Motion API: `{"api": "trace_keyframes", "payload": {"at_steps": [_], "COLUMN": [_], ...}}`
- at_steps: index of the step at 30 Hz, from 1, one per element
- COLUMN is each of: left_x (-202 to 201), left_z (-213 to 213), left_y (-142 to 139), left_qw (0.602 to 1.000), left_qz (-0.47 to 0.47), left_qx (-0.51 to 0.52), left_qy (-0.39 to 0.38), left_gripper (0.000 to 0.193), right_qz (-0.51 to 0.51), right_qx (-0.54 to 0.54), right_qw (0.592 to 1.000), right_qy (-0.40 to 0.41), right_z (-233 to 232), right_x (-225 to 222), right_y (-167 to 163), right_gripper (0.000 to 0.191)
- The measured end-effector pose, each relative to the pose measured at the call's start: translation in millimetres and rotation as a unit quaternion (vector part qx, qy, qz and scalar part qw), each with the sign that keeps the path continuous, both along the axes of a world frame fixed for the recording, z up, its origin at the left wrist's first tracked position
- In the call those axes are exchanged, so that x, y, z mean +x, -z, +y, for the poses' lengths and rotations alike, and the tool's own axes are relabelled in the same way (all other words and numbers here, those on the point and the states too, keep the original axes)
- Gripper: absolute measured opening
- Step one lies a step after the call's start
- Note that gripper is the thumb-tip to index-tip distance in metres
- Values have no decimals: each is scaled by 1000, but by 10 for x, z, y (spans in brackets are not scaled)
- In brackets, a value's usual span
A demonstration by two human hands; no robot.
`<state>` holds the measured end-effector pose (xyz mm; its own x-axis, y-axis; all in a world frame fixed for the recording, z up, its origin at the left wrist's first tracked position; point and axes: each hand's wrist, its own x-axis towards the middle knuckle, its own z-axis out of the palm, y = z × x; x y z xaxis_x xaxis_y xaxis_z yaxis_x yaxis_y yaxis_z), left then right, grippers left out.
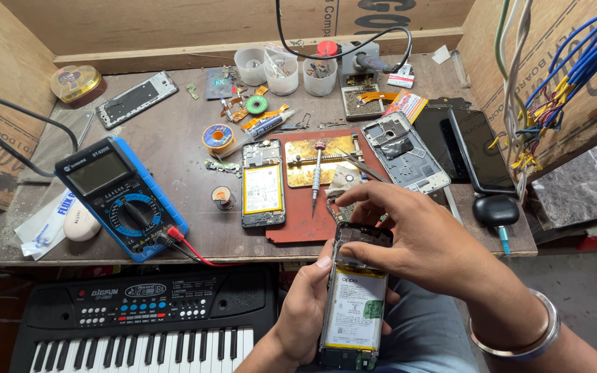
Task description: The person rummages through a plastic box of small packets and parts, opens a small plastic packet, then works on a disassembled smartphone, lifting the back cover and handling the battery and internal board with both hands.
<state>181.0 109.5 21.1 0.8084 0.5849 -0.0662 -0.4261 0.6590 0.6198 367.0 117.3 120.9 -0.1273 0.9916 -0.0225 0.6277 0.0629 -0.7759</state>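
1. Two hands work on one opened phone (354, 304), held over the person's lap just below the front edge of the red mat (298, 221). Its back cover is off, so the battery and the boards at both ends lie bare; that much of the work looks done, and judging by the bare insides, closing it up is not.
2. Left hand (305, 311) is curled around the opened phone from its left side, thumb on the edge, fingers underneath.
3. Right hand (409, 235) comes from the right, fingers bent, with fingertips (354, 254) pressing at the top end of the opened phone, near the camera area. Whether they pinch a small part there I cannot tell.
4. Left of the hands, below the mat, lies a black toy keyboard (146, 318).
5. On the mat rests a second opened phone (263, 183), a screwdriver (317, 176) and a brass-coloured plate (319, 160).
6. Left of the mat sits a blue multimeter (122, 197) with a red lead.
7. Right of the mat lie a bare phone frame (403, 152) and a dark phone (481, 148).
8. Beyond the mat stand three small plastic cups (285, 69) of parts.
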Motion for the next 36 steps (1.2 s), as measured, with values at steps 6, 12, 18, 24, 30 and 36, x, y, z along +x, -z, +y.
{"api": "trace_keyframes", "payload": {"at_steps": [6, 12, 18, 24, 30, 36], "left_x": [-21, -16, -1, 0, -4, -65], "left_z": [6, -4, -12, -28, -40, -50], "left_y": [-40, -41, -31, -21, -27, -34], "left_qw": [999, 999, 999, 999, 999, 1000], "left_qz": [-30, -36, -36, -31, -31, -31], "left_qx": [-3, -4, -13, -15, -6, 0], "left_qy": [12, 16, 14, 18, 19, -1], "left_gripper": [69, 69, 69, 67, 66, 65], "right_qz": [55, 110, 216, 234, 207, 236], "right_qx": [-19, -41, -56, -96, -86, -80], "right_qw": [998, 993, 973, 967, 974, 967], "right_qy": [-21, -30, -53, -38, -29, 42], "right_z": [6, -48, -55, -68, -91, -51], "right_x": [79, 162, 218, 260, 255, 311], "right_y": [54, 213, 381, 480, 523, 599], "right_gripper": [55, 59, 59, 59, 57, 45]}}
